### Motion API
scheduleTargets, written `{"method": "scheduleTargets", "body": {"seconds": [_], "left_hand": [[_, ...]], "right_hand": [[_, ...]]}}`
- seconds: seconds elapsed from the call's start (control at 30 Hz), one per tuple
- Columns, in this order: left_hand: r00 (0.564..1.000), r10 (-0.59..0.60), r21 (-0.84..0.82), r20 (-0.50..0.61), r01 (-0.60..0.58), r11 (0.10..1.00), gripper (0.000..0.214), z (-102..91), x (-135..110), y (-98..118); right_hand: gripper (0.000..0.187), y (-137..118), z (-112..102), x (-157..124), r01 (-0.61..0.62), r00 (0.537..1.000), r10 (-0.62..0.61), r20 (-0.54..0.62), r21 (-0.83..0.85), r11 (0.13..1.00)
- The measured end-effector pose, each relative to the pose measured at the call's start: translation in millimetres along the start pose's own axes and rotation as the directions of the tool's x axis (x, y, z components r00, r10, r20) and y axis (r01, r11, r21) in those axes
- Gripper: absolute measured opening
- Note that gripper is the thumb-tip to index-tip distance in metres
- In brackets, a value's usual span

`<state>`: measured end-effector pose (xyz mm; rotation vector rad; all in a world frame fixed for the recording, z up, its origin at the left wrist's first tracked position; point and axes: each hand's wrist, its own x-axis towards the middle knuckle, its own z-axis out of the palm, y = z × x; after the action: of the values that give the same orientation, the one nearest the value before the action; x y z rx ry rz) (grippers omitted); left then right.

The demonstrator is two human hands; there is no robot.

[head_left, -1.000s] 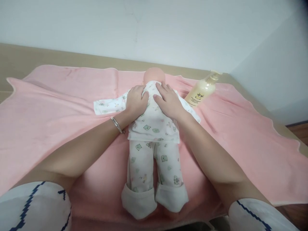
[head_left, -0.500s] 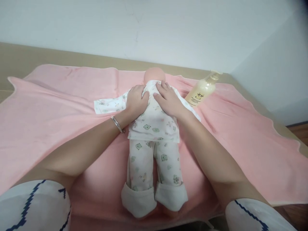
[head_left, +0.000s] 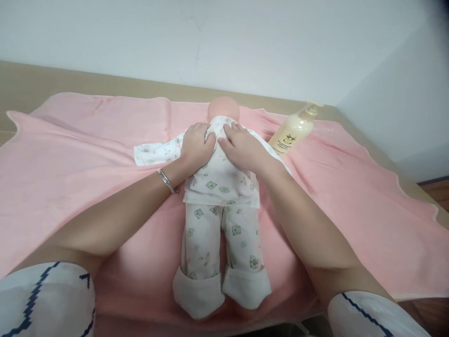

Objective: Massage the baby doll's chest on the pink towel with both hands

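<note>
A baby doll [head_left: 219,196] in white printed pyjamas lies on a pink towel [head_left: 70,154], its bald head [head_left: 223,108] away from me and its cuffed legs towards me. My left hand [head_left: 195,147], with a silver bangle at the wrist, rests on the doll's upper body with fingers curled onto the cloth near the neck. Beside it, my right hand [head_left: 242,149] lies on the same cloth, fingers together and bent at the collar. Whether either hand pinches the fabric I cannot make out. One empty-looking sleeve [head_left: 154,153] sticks out to the left.
A cream pump bottle [head_left: 293,133] lies tilted on the towel's far right part. The towel covers a tan surface [head_left: 52,82] set against a white wall. At the right, the towel's edge hangs near the surface's edge.
Both hands have slid slightly up and inward towards the doll's collar. My right fingers have drawn closer to my left hand. The view has shifted a little.
</note>
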<state>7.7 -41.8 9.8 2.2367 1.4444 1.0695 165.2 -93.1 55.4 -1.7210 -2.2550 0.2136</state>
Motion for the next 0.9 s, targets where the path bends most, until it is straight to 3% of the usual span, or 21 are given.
{"method": "scheduleTargets", "body": {"seconds": [0.13, 0.27, 0.47, 0.6, 0.73, 0.9], "left_hand": [[0.987, -0.025, 0.115, 0.156, 0.007, 0.993, 0.024, -18.9, -5, 26], [0.964, -0.029, 0.123, 0.264, -0.004, 0.992, 0.024, -32.1, -10, 43], [0.946, -0.11, 0.05, 0.304, 0.1, 0.994, 0.031, -35.4, 9, 32], [0.927, -0.153, 0.162, 0.344, 0.102, 0.981, 0.029, -35.0, 17, 32], [0.939, -0.125, 0.308, 0.32, 0.022, 0.951, 0.037, -33.4, 6, 43], [0.94, -0.092, 0.348, 0.329, -0.03, 0.937, 0.025, -36.8, -9, 57]], "right_hand": [[0.05, 9, -4, 10, -0.107, 0.993, 0.11, -0.037, 0.068, 0.992], [0.054, 0, -8, 7, -0.148, 0.989, 0.148, -0.009, 0.022, 0.989], [0.049, -26, -22, -10, -0.126, 0.987, 0.141, 0.079, -0.173, 0.977], [0.032, -36, -26, -18, -0.061, 0.994, 0.084, 0.072, -0.284, 0.957], [0.027, -28, -29, -12, -0.118, 0.989, 0.131, 0.074, -0.156, 0.981], [0.035, -3, -38, 0, -0.164, 0.982, 0.163, 0.098, -0.005, 0.987]]}}
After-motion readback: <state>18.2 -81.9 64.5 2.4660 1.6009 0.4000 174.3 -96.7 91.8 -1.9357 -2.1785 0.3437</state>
